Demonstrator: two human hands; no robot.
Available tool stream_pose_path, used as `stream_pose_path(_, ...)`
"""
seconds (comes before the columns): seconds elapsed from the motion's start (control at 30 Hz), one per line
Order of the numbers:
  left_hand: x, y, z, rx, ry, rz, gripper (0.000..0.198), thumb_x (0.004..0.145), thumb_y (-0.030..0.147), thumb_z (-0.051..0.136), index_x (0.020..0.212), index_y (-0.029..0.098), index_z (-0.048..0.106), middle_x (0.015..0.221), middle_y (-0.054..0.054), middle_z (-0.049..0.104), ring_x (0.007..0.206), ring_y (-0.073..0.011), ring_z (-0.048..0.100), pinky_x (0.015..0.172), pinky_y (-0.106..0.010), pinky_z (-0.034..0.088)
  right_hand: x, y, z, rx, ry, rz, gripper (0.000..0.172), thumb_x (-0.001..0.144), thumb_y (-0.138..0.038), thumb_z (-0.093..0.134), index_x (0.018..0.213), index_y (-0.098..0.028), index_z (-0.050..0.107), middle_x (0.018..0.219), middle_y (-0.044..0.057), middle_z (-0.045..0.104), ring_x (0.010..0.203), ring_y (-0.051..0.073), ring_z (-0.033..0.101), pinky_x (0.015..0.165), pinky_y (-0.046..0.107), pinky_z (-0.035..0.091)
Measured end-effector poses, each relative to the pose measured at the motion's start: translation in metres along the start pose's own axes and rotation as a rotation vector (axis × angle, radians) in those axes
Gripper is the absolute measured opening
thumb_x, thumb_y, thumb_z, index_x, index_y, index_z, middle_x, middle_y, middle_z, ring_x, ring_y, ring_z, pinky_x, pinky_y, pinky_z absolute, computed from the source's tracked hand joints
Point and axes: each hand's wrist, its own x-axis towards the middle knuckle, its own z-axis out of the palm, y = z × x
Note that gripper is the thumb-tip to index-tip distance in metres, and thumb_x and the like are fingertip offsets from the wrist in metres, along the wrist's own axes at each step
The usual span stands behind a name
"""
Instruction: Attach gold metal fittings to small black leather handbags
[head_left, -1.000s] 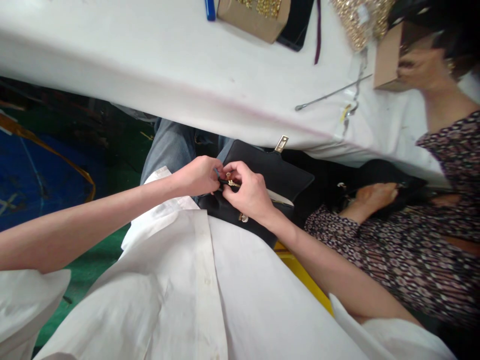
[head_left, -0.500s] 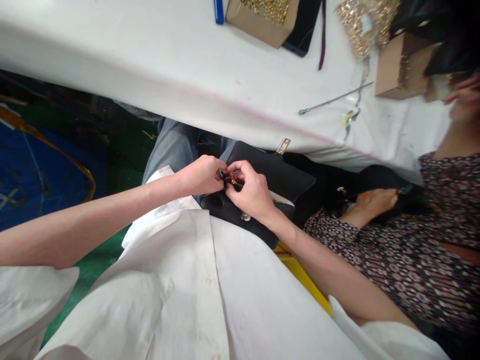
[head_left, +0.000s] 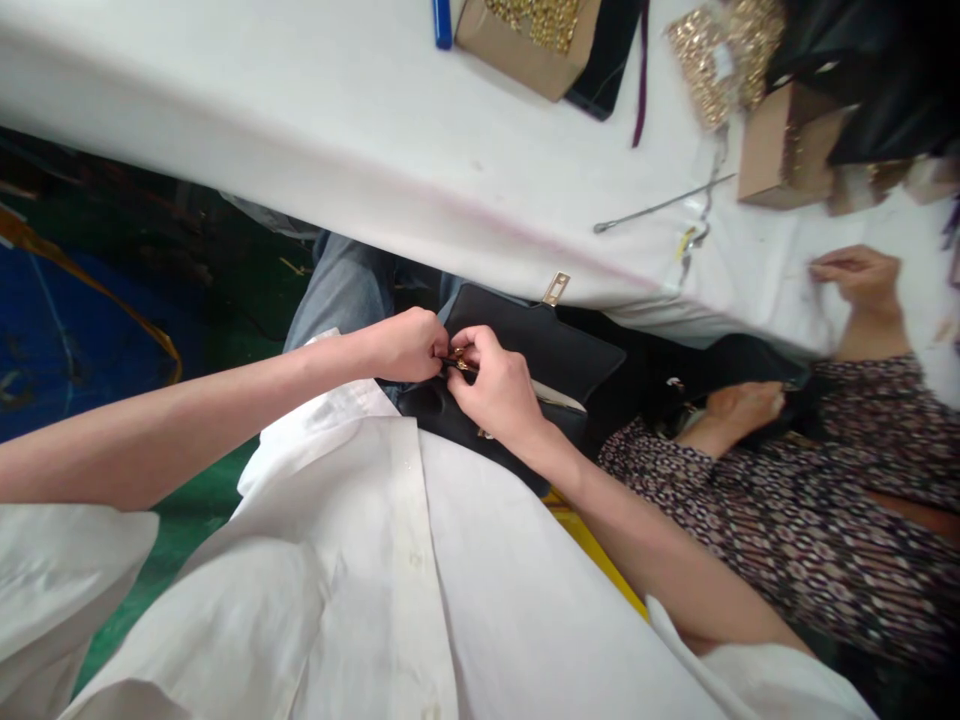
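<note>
A black handbag [head_left: 517, 335] lies across my lap with its flap turned back toward the table. On the flap's edge sits a gold clasp plate [head_left: 556, 289]. My left hand [head_left: 411, 346] is closed on the end of a thin black strap [head_left: 448, 362] at the bag's side. Close against it, my right hand [head_left: 495, 385] pinches a small gold buckle-like fitting [head_left: 462, 362] on the same strap. Its exact shape is partly hidden by my fingers. Below my right wrist, part of the gold lock [head_left: 485, 433] shows on the bag's front.
A white-covered table [head_left: 337, 120] runs ahead of me. It bears a cardboard box of gold pieces [head_left: 517, 55], bags of gold hardware [head_left: 705, 65], another cardboard box [head_left: 772, 150] and a thin metal rod [head_left: 660, 205]. A co-worker's hands [head_left: 862, 275] are at the right.
My hands stay together at the strap, with small finger movements around the gold fitting. The co-worker's far hand has come down and left onto the table edge. The whole view has shifted slightly.
</note>
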Motion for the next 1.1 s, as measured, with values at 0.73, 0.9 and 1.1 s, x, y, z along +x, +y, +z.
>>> stream_pose_path(0.73,-0.012,-0.014,0.004,-0.446,-0.035,-0.039,0.027,0.08,0.015,0.064,0.094,0.01,0.086,0.075,-0.004,0.08,0.067,-0.0177,0.073,0.056,-0.022,0.049,0.008,0.017,-0.005,0.117,0.006,-0.14,0.023,0.093,-0.014,0.075,0.113,-0.022,0.084,0.103,0.002,0.086,0.089,0.024,0.081,0.089,0.033,0.062)
stream_pose_path(0.9,-0.012,-0.013,0.007,-0.462,-0.003,-0.064,0.026,0.079,0.016,0.065,0.092,0.01,0.086,0.074,-0.004,0.079,0.065,-0.0168,0.07,0.055,-0.021,0.047,0.011,0.018,-0.001,0.154,-0.001,-0.07,0.02,0.091,-0.015,0.076,0.108,-0.023,0.084,0.097,0.002,0.085,0.086,0.023,0.081,0.08,0.032,0.061)
stream_pose_path(1.1,-0.009,-0.007,0.003,-0.468,0.002,-0.082,0.022,0.078,0.016,0.067,0.09,0.011,0.084,0.07,-0.001,0.074,0.063,-0.0147,0.064,0.052,-0.022,0.041,0.015,0.023,-0.01,0.286,-0.037,0.046,0.015,0.09,-0.022,0.084,0.105,-0.022,0.083,0.097,0.002,0.085,0.087,0.024,0.081,0.083,0.033,0.064)
